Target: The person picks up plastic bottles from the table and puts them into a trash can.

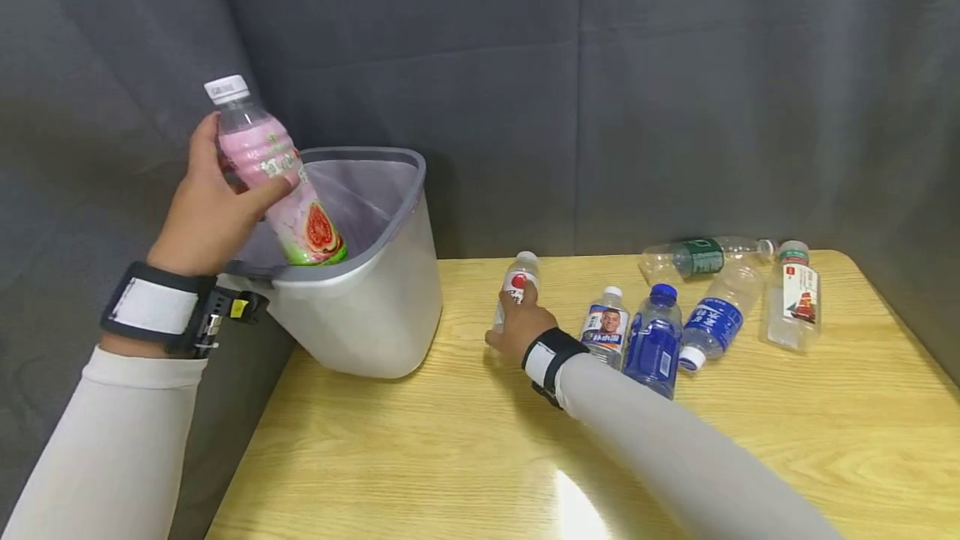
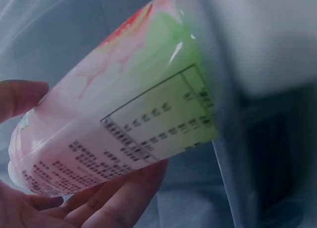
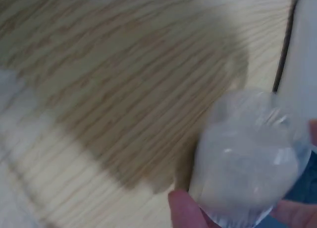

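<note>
Pink btl: the pink bottle (image 1: 281, 186) is slanting over the bin's opening, white cap pointing up & to the L, green bottom hanging low by the near rim; can't tell if it's touching the rim.
L hand: the left hand (image 1: 212, 211) is gripping the pink bottle, thumb on one side, fingers on the other, all clamping on it.
Clear btl: the clear bottle (image 1: 519, 280), w/ a red dot on its label, is sitting over the counter to the R of the bin, cap pointing away; can't tell if it's touching the wood.
R hand: the right hand (image 1: 527, 330) is holding the clear bottle, fingers & thumb closing round its sides.
Bin: the white bin (image 1: 390, 307), gray rim, is standing at the counter's L side.
Other btls: the photo-label bottle (image 1: 606, 325), blue bottle (image 1: 654, 344), blue-label bottle (image 1: 716, 319), green-label bottle (image 1: 703, 257) & red-and-white-label bottle (image 1: 795, 298) are grouping on the R.
Surface: the wood counter (image 1: 360, 457) is carrying them.
Backdrop: a gray curtain (image 1: 510, 107) is hanging behind.
</note>
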The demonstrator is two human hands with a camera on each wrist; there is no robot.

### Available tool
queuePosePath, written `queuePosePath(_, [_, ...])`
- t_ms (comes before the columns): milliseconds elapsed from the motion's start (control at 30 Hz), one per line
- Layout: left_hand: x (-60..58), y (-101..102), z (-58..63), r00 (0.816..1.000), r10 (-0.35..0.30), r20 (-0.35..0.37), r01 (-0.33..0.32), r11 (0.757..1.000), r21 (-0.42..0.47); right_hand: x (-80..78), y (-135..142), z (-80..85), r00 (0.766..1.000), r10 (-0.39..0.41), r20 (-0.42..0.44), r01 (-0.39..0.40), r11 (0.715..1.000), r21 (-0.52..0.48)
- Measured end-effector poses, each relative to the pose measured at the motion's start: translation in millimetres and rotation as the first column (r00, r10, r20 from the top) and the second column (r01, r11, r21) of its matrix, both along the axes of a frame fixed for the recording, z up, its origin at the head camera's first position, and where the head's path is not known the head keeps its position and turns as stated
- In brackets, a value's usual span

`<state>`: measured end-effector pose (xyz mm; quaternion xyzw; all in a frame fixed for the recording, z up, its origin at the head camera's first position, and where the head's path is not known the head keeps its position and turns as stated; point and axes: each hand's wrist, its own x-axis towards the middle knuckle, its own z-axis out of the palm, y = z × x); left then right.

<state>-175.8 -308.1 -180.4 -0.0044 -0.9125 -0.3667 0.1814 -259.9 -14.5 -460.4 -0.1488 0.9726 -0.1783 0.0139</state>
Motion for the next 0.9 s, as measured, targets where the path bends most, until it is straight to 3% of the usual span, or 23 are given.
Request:
queuePosePath(200, [-1.4, 6, 0.0, 1.000, -0.025, 0.010, 0.025, 0.999, -0.029, 2.9, 2, 2.9, 1.000, 0.008, 0.013, -0.008, 1.000, -0.004])
queuePosePath(433, [-7.6, 8, -2.3, 0.999, -0.038, 0.026, 0.039, 0.999, -0.029, 0.7, 11, 2.6, 0.999, -0.042, 0.028, 0.044, 0.996, -0.078])
queuePosePath(533, [-6.8, 10, -3.8, 1.000, -0.012, -0.016, 0.011, 0.999, -0.045, -0.5, 18, 3.4, 0.998, -0.054, 0.015, 0.056, 0.994, -0.094])
queuePosePath(633, [0.9, 19, -4.3, 0.993, 0.031, -0.112, -0.036, 0.998, -0.045, 2.8, 27, 12.3, 0.999, -0.040, 0.020, 0.043, 0.989, -0.142])
queuePosePath(700, [11.0, 29, -5.5, 0.979, 0.042, -0.198, -0.049, 0.998, -0.030, 8.1, 35, 21.2, 0.999, -0.024, 0.029, 0.029, 0.982, -0.185])
queuePosePath(767, [24.4, 42, -8.6, 0.959, 0.012, -0.285, -0.016, 1.000, -0.009, 16.2, 45, 29.4, 1.000, -0.016, 0.027, 0.022, 0.974, -0.227])
queuePosePath(900, [53.0, 71, -22.5, 0.893, -0.154, -0.423, 0.178, 0.984, 0.018, 41.8, 68, 42.9, 1.000, 0.017, -0.016, -0.022, 0.942, -0.335])
